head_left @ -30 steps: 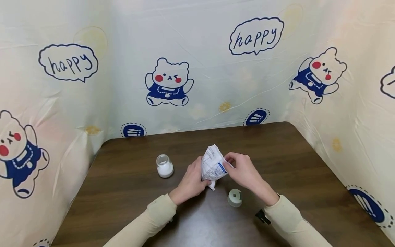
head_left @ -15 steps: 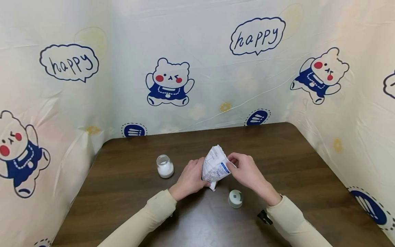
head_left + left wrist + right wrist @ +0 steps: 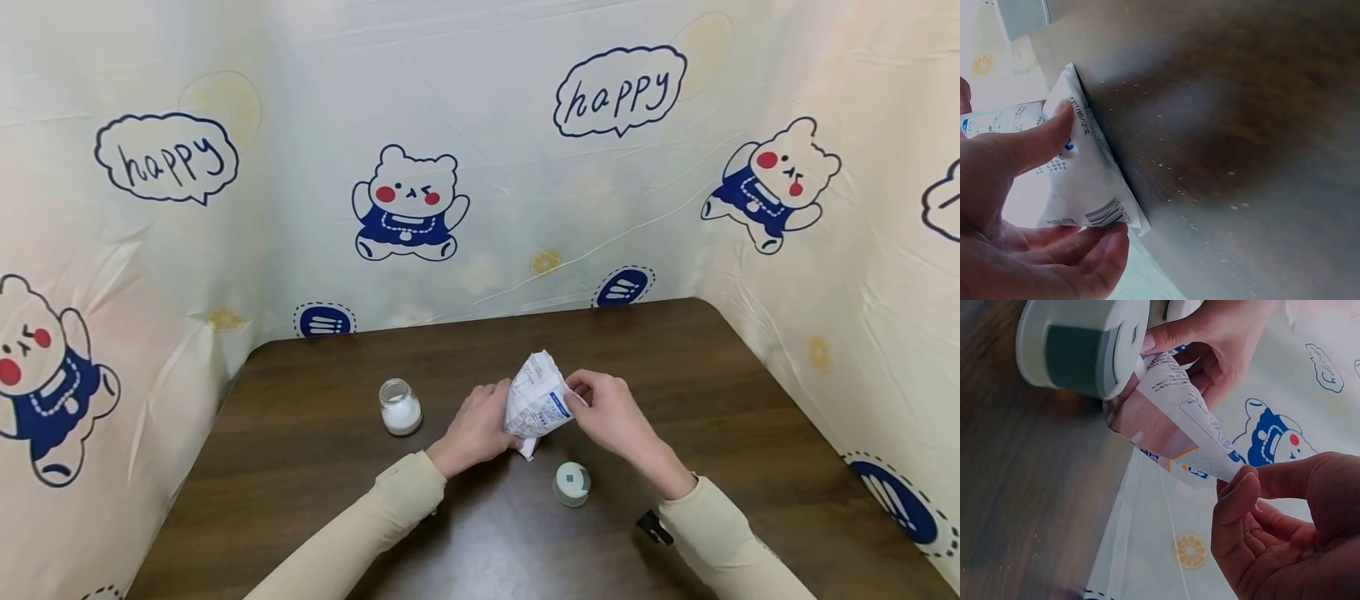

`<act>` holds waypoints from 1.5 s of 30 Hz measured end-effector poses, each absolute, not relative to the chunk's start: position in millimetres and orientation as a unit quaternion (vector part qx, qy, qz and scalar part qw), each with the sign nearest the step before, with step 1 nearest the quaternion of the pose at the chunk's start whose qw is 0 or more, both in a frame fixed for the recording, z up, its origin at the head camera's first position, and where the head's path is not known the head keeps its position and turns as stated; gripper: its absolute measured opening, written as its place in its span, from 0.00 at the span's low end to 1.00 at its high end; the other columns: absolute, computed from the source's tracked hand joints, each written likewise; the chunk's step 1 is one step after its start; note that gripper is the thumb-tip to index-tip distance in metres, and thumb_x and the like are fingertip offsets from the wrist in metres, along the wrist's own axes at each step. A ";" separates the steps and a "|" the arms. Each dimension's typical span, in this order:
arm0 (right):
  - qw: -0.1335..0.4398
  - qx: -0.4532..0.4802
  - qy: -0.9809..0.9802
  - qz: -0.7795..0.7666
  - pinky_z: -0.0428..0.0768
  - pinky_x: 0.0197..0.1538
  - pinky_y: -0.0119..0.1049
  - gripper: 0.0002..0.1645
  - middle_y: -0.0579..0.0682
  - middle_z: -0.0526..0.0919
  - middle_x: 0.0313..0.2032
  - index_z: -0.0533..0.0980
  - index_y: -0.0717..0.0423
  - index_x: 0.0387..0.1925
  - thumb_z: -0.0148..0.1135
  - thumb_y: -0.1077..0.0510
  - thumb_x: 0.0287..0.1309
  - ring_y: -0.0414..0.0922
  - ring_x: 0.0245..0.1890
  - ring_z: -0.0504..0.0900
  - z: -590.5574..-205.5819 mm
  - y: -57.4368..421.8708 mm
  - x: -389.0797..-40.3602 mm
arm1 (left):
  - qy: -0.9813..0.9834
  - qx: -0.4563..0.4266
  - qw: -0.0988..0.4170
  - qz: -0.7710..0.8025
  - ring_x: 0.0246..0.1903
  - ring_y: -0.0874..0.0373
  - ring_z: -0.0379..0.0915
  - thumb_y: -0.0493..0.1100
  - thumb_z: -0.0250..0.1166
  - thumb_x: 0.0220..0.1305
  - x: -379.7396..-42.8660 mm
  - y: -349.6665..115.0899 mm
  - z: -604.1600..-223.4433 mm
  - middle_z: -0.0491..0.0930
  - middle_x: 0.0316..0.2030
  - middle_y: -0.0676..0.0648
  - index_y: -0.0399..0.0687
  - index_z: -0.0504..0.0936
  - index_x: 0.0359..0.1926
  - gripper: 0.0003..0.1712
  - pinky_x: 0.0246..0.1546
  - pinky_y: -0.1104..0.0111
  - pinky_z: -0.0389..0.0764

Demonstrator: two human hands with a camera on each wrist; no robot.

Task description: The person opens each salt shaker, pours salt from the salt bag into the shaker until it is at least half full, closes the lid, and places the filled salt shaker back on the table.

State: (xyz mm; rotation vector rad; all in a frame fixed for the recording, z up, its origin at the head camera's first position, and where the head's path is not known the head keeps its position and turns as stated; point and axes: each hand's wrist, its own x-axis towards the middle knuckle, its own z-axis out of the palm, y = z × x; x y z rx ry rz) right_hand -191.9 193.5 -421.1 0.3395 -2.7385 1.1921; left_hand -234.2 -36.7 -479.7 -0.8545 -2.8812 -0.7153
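A white plastic packet (image 3: 536,400) with blue print is held up at a tilt between both hands over the table. My left hand (image 3: 476,427) grips its lower left part, thumb on one face and fingers on the other. A barcode shows on the packet (image 3: 1088,181) in the left wrist view. With thumb and index finger, my right hand (image 3: 609,417) pinches a corner on the right side of the packet (image 3: 1179,419). An uncapped glass jar (image 3: 401,408) with white contents stands left of the hands. Close in front of the packet lies a pale green lid (image 3: 572,485).
Small white grains (image 3: 1172,181) are scattered on the dark wooden table (image 3: 315,517). Cloth walls (image 3: 510,208) printed with bears enclose the table's back and sides. A black strap (image 3: 655,527) shows beneath the right sleeve.
Both hands and the packet have shifted slightly to the right, with the same grips kept. The jar and the lid have stayed in place.
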 end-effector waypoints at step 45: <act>0.095 0.050 -0.924 0.366 0.75 0.29 0.39 0.10 0.56 0.85 0.36 0.83 0.66 0.48 0.63 0.64 0.70 0.47 0.27 0.74 -419.2 266.2 -193.5 | -0.932 -0.296 -0.001 -0.210 0.49 0.48 0.77 0.50 0.90 0.44 -262.7 53.9 -479.4 0.81 0.50 0.42 0.40 0.73 0.64 0.49 0.52 0.59 0.79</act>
